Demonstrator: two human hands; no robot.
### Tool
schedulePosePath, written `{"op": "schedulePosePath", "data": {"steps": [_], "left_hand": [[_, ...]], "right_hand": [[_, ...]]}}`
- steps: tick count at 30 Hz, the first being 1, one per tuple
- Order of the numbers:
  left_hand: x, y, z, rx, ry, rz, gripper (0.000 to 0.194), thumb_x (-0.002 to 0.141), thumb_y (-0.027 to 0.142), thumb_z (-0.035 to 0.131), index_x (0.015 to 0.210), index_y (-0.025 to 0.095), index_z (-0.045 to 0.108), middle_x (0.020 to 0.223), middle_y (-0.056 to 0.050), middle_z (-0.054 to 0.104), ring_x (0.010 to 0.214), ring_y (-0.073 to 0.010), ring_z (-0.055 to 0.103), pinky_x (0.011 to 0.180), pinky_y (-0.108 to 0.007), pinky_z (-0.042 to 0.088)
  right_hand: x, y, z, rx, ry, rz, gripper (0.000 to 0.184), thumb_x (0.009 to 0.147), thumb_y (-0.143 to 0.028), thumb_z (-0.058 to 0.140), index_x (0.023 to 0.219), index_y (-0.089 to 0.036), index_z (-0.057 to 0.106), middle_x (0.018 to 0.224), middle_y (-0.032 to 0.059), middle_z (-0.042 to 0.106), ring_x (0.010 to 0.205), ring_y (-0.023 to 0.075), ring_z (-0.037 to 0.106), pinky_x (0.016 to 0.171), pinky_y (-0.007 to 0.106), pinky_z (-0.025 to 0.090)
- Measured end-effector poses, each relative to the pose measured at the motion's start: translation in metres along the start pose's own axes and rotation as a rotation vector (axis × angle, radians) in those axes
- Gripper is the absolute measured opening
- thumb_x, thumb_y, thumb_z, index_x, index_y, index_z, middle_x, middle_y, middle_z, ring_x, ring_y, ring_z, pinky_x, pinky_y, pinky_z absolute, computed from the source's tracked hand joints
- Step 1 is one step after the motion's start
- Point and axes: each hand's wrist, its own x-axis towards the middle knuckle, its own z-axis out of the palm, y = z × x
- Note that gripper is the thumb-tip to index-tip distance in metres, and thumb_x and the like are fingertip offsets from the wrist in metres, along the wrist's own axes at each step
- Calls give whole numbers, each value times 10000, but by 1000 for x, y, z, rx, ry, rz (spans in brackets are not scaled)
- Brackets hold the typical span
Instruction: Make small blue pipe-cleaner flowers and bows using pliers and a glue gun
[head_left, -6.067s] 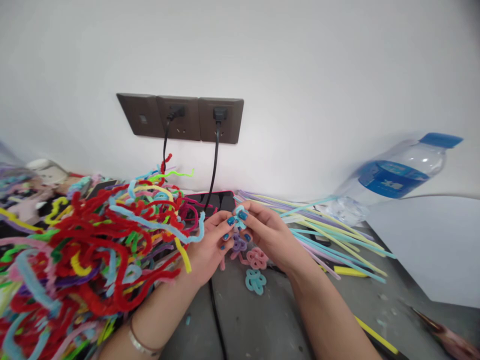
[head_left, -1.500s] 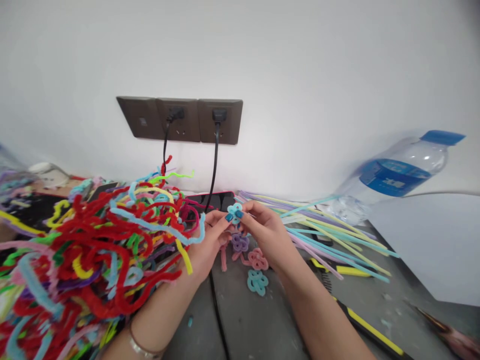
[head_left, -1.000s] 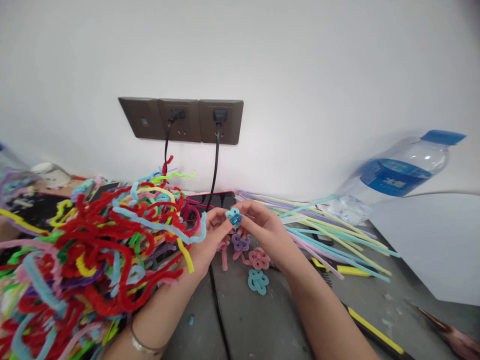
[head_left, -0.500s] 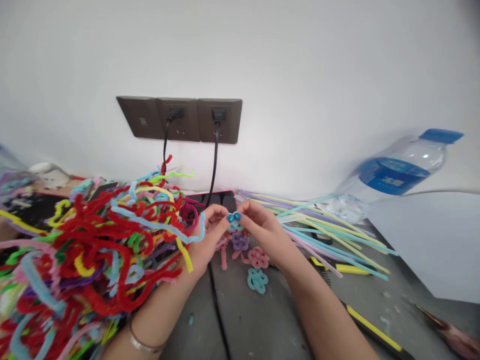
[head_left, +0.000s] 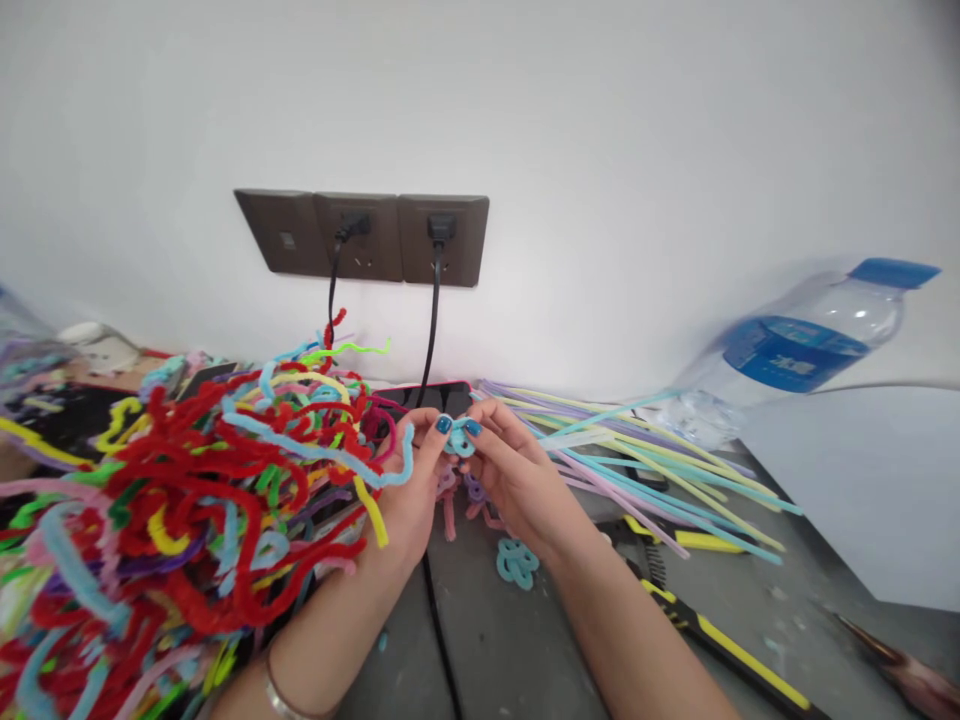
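Observation:
Between my two hands is a small light-blue pipe-cleaner flower with looped petals. My left hand pinches its left side between thumb and fingers. On the opposite side, the thumb and fingertips of my right hand grip it too. Just below lies a finished-looking turquoise pipe-cleaner flower on the table. Pink pipe-cleaner pieces and a purple flower show partly behind my hands.
A tangled heap of coloured pipe cleaners covers the left. Straight pastel pipe cleaners lie at right, beside yellow-and-black pliers. A water bottle stands near white paper. A black cable crosses the table from the wall sockets.
My thumbs have moved apart, and more of the light-blue flower shows between them. My right hand has shifted slightly left and down, covering the pink flower on the table.

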Motion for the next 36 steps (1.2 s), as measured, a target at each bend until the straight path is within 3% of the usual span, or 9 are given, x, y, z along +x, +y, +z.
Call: {"op": "schedulePosePath", "data": {"steps": [6,11,18,27,36], "left_hand": [[1,-1,-3,41,-55,17,289,689,351,785,787,213,551,733,54,569,637,-96,539,551,-204,401],[2,4,-2,20,-101,-89,290,648,333,808,795,187,604,754,24,591,675,-105,537,548,-194,396],[5,6,-4,50,-154,-168,337,591,348,846,784,146,659,699,12,584,613,-89,484,502,-190,360],[5,12,-6,-10,-336,-340,221,669,286,800,764,122,686,684,-8,549,583,-74,455,467,-170,334],[5,8,-8,-29,-343,-302,161,729,268,748,752,137,657,696,-3,532,611,-83,467,491,-169,376]], "right_hand": [[1,4,-5,-324,37,-82,289,779,-473,713,813,-223,571,727,-22,530,646,138,482,575,250,418],[3,-1,-10,-251,38,-105,288,776,-462,723,770,-207,589,706,-25,559,634,129,514,596,252,435],[4,-9,-17,-166,-37,-20,250,762,-421,753,825,-204,647,758,-5,627,655,132,553,644,263,465],[2,-15,-20,-111,-61,52,239,728,-389,794,827,-196,693,761,-7,639,621,110,549,599,239,450],[0,-22,-17,-50,-69,127,234,683,-355,816,807,-192,702,706,-13,627,615,109,559,571,212,457]]}}
